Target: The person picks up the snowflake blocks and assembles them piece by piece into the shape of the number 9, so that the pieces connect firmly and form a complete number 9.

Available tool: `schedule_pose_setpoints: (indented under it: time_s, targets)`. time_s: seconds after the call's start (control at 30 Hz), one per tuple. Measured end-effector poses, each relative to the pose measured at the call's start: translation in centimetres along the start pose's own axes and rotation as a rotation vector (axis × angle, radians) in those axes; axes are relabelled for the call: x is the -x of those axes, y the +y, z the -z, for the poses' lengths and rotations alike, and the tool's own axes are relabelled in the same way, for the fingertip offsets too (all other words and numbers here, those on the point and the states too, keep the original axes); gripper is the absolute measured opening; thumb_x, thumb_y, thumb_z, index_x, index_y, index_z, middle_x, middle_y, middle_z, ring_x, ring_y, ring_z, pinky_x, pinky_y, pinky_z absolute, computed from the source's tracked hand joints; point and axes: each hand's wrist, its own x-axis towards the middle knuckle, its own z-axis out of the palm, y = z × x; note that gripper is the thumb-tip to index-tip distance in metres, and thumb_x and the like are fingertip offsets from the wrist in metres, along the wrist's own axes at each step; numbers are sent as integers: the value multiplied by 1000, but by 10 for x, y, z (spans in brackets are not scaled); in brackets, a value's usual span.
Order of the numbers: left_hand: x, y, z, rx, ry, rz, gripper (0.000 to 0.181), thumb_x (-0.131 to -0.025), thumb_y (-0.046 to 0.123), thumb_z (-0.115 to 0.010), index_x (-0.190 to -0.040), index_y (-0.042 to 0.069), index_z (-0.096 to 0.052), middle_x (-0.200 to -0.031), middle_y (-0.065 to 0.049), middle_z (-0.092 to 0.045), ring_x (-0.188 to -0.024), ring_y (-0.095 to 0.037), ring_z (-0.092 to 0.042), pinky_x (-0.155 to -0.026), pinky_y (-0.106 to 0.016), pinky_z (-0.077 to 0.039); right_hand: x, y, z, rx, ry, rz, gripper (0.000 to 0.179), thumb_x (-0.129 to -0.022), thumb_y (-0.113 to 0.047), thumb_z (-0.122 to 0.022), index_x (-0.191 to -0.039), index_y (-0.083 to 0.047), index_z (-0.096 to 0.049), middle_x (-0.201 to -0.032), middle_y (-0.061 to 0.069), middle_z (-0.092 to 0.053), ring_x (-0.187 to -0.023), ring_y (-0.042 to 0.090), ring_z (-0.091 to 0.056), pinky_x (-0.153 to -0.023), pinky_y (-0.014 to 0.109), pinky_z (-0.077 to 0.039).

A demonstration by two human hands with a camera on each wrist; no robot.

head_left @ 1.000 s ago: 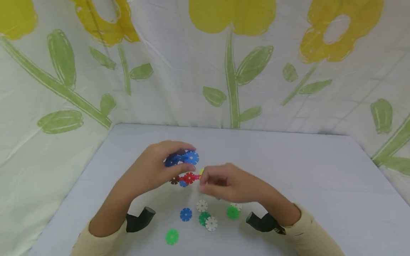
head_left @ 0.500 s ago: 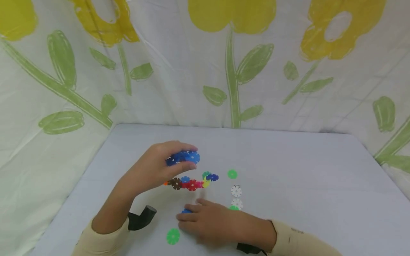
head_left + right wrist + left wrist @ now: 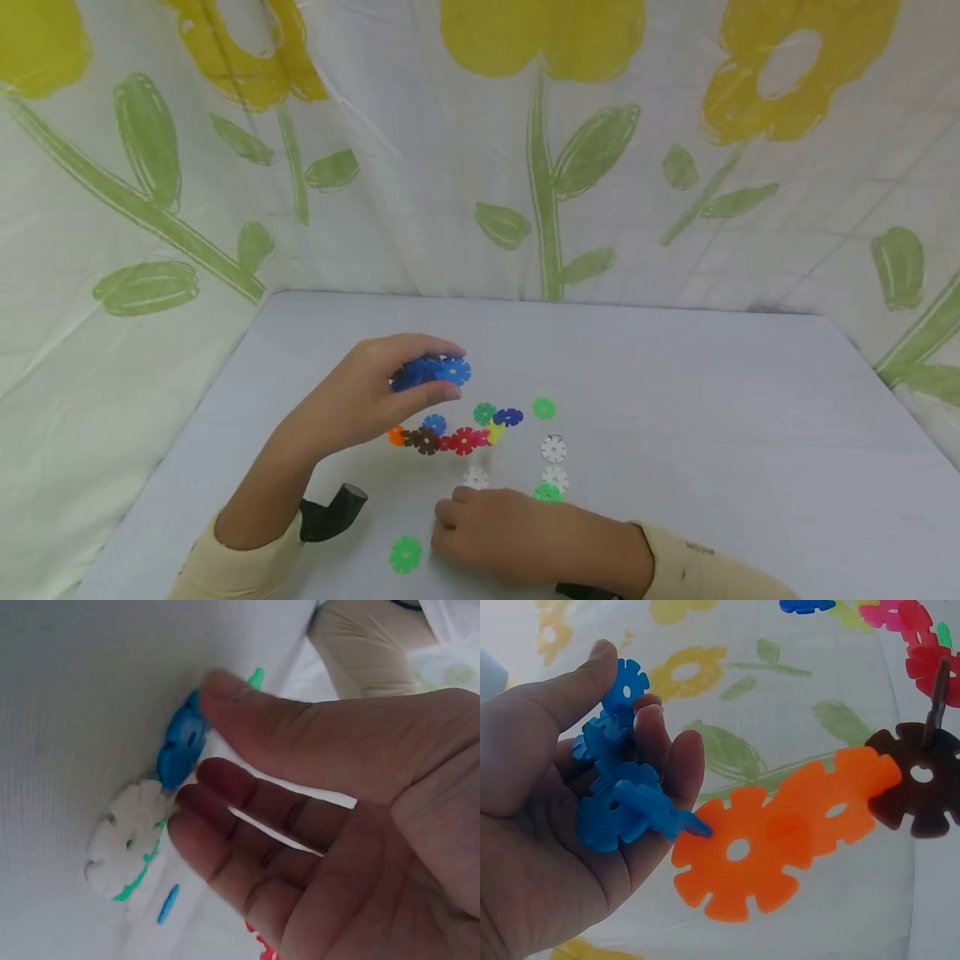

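My left hand (image 3: pixel 375 375) holds a chain of slotted plastic discs above the table by its blue discs (image 3: pixel 619 799). In the left wrist view orange discs (image 3: pixel 739 859) and a brown disc (image 3: pixel 919 780) follow along the chain. Further on, red discs (image 3: pixel 463 441), a yellow disc (image 3: pixel 495 432) and a dark blue disc (image 3: pixel 510 417) are linked. My right hand (image 3: pixel 510 533) is low over the table, fingers half bent. Its thumb and fingertips are at a loose blue disc (image 3: pixel 181 742); the head view hides this disc. A white disc (image 3: pixel 127 832) lies beside the fingertips, overlapping a green one.
On the table (image 3: pixel 675 400) lie a light green disc (image 3: pixel 406 554) at the front and another light green disc (image 3: pixel 544 408) farther back. White discs (image 3: pixel 553 449) lie to the right. A flower-painted cloth (image 3: pixel 420 167) hangs behind the table.
My right hand has left the chain and come down to the table at the loose blue disc, covering it. My left hand keeps its hold; the chain's far end has swung slightly right and nearer.
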Motion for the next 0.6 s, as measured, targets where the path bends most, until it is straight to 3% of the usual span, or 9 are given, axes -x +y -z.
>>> schedule_pose_setpoints:
  time_s: [0.3, 0.47, 0.53, 0.6]
  targets:
    - [-1, 0, -1, 87, -22, -12, 38, -93, 23, -74, -129, 17, -64, -116, 3, -66, -93, -14, -63, -77, -28, -58, 0, 4, 0, 10, -24, -37, 30, -87, -30, -80, -113, -21, -68, -97, -12, -64, -86, -3, -52, -77, 7, -44]
    - [0, -1, -2, 171, -38, -22, 38, -92, 20, -75, -128, 18, -63, -113, 3, -66, -92, -16, -64, -77, -32, -59, 9, 4, 11, -144, -19, 0, 25, -90, -27, -76, -112, -22, -65, -90, -16, -59, -79, -6, -50, -72, 5, -41]
    - [0, 0, -2, 203, -40, -28, 39, -91, 19, -76, -127, 19, -62, -109, 2, -66, -90, -17, -64, -76, -33, -59, 18, 5, 23, -238, 37, 36, 20, -93, -24, -73, -109, -21, -62, -86, -17, -56, -76, -7, -48, -71, 4, -40]
    - [0, 0, -3, 231, -36, -29, 38, -91, 19, -77, -126, 20, -62, -104, 2, -66, -87, -17, -64, -73, -34, -59, 29, 7, 36, -320, 165, 102, 13, -96, -20, -69, -107, -19, -61, -87, -15, -58, -78, -7, -50, -75, 4, -41]
